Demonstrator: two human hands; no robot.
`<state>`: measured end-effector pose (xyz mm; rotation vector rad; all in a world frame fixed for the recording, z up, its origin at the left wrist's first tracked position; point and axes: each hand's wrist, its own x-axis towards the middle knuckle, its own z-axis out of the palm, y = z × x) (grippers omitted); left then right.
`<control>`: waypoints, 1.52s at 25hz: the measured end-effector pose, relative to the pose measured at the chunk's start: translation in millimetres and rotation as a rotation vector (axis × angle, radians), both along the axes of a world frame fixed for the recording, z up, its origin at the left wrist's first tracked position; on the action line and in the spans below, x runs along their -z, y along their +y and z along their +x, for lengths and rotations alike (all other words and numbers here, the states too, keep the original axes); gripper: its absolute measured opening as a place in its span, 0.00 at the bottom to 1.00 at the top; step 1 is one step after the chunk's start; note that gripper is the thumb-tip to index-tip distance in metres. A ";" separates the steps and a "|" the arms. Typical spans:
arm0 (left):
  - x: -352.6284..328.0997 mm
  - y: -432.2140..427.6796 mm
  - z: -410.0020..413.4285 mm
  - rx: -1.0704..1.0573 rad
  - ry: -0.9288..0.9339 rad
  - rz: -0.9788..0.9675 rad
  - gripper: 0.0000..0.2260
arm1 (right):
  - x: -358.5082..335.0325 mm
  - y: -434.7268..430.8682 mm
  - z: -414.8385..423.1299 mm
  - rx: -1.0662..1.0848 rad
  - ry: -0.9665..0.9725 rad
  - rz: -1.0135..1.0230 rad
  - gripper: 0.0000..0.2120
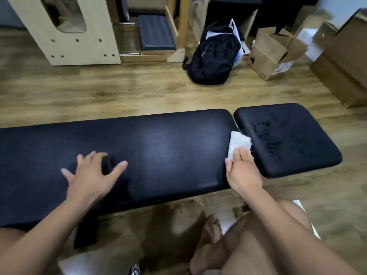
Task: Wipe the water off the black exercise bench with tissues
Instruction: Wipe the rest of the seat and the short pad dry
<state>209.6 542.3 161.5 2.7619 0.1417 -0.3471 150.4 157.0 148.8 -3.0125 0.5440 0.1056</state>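
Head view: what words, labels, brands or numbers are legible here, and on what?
No text can be read.
cardboard box: white label and dark printed mark, both too blurred to read.
plastic bag behind the backpack: blue print, too blurred.
black exercise bench: no print visible.

The bench [158, 151] wears black, faintly glossy, fine-grained vinyl; the tissue [238, 143] looks soft white paper; the floor [119, 92] shows wood grain.
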 end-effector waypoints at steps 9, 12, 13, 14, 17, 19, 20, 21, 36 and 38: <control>45.0 -32.2 12.4 0.163 -0.268 0.191 0.33 | -14.3 -23.3 138.3 0.205 0.019 0.139 0.14; 46.7 -34.9 12.3 0.164 -0.300 0.190 0.33 | -22.1 -34.6 179.5 0.299 0.018 0.195 0.12; 46.3 -36.2 12.5 0.166 -0.303 0.188 0.32 | -21.6 -36.0 194.3 0.300 0.020 0.241 0.14; 45.3 -36.5 12.3 0.168 -0.311 0.184 0.32 | -20.0 -35.0 205.1 0.283 0.025 0.271 0.16; 44.5 -36.4 11.4 0.172 -0.349 0.180 0.33 | -15.3 -33.4 210.3 0.192 0.028 0.214 0.17; 44.3 -38.3 11.5 0.177 -0.357 0.166 0.34 | -14.5 -34.9 200.8 0.155 0.003 0.180 0.22; 44.1 -38.4 12.8 0.175 -0.358 0.160 0.33 | -15.5 -32.0 200.9 0.150 0.004 0.178 0.24; 44.5 -37.3 13.3 0.172 -0.357 0.163 0.32 | -15.8 -27.7 205.1 0.151 0.014 0.160 0.24; 39.5 -36.0 14.9 0.201 -0.307 0.159 0.30 | -2.5 191.9 263.5 -0.320 0.164 0.230 0.17; 39.8 -36.2 14.0 0.210 -0.294 0.154 0.30 | -6.1 239.8 260.5 -0.401 0.143 0.266 0.16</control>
